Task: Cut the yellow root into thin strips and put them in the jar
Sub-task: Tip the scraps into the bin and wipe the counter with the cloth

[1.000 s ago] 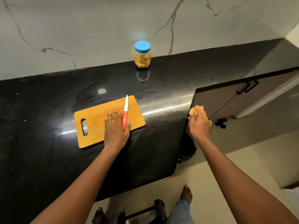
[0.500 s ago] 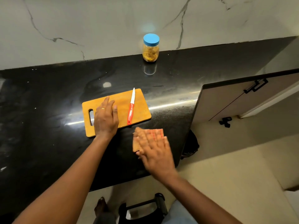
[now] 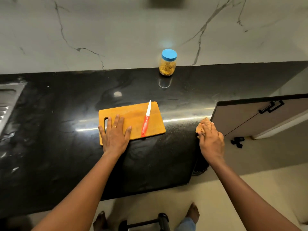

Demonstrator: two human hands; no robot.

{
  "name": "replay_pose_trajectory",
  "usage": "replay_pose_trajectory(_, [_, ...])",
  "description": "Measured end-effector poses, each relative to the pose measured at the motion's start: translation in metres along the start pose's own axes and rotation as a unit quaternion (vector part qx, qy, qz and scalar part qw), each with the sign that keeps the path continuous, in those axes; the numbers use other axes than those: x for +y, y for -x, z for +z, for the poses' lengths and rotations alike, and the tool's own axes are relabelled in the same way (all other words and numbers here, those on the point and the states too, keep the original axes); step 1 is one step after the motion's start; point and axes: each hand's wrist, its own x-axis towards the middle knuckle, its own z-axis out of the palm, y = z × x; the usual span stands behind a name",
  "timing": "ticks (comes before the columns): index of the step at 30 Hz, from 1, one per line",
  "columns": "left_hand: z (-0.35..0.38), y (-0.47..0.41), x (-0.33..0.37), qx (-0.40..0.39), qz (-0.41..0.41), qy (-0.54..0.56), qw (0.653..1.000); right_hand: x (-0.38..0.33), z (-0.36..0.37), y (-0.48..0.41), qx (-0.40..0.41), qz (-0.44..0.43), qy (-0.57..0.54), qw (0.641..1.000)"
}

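Black counter (image 3: 58,147) bears board (image 3: 136,114) under flat left hand (image 3: 115,137), knife (image 3: 145,120) beside, right hand (image 3: 211,140) pressing cloth (image 3: 200,125)

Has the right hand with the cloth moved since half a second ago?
Yes. The right hand has slid right, away from the cutting board, to the right edge of the counter beside the cabinet door.
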Motion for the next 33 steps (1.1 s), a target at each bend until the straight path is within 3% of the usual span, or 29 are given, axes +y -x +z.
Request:
replay_pose_trajectory(3, [0.002, 0.012, 0.007, -0.009, 0.016, -0.004, 1.0, -0.015, -0.012, -0.015, 0.022, -0.005, -0.059, 0.998])
replay_pose_trajectory(6, [0.005, 0.026, 0.018, -0.019, 0.024, -0.017, 0.999, -0.045, -0.015, -0.03, 0.032, -0.068, -0.077, 0.994])
replay_pose_trajectory(13, [0.003, 0.035, 0.025, -0.017, 0.031, 0.0, 0.999, -0.138, 0.004, -0.053, 0.026, -0.235, -0.038, 0.971])
replay_pose_trajectory(19, [-0.01, -0.004, 0.009, 0.037, 0.012, 0.056, 0.998, -0.212, 0.034, -0.084, -0.019, -0.311, 0.026, 0.95])
replay_pose_trajectory(25, [-0.011, -0.026, -0.015, 0.048, 0.023, 0.064, 0.997, -0.262, 0.051, -0.132, -0.041, -0.312, 0.063, 0.947])
replay_pose_trajectory(33, [0.009, -0.023, -0.008, 0.066, 0.089, 0.034, 0.993, -0.271, 0.079, -0.188, -0.074, -0.296, 0.118, 0.945])
